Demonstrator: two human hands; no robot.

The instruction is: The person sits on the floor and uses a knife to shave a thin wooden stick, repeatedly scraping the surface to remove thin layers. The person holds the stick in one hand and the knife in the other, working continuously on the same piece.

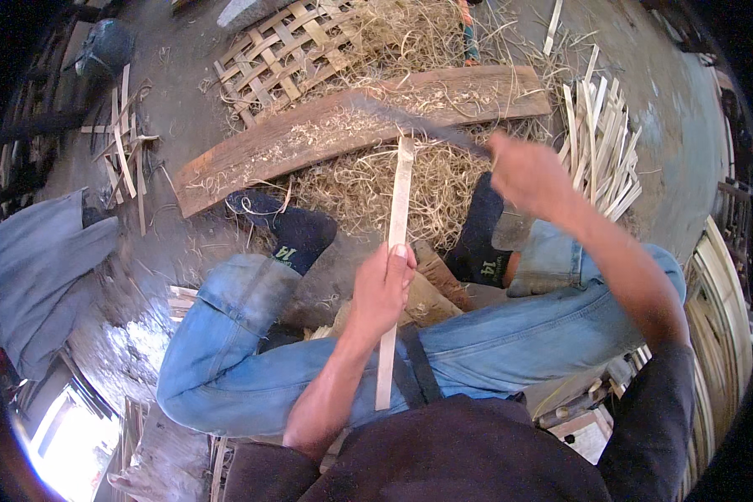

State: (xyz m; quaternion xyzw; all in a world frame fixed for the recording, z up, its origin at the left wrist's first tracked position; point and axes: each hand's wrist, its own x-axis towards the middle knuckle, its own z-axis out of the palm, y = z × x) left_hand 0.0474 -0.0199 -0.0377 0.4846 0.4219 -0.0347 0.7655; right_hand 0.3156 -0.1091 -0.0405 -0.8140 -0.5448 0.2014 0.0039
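Observation:
A flat, pale strip of split wood or bamboo (pixel 400 194) is gripped by my left hand (pixel 381 284), thumb along its face. Its far end reaches the near edge of a long wooden plank (pixel 309 130) strewn with shavings; the other end lies over my lap. My right hand (pixel 531 180) is closed around the handle end of a dark, long-bladed knife (pixel 443 132). Motion smears the blade, which extends leftward over the plank, just beyond the strip's tip. The knife's handle is mostly hidden in my fist.
Curly shavings (pixel 368 197) heap between my socked feet, with more beyond the plank beside a woven lattice panel (pixel 289 54). Split strips (pixel 602 146) are piled at the right, and a few sticks (pixel 124 146) lie at the left. Grey cloth (pixel 42 268) hangs at far left.

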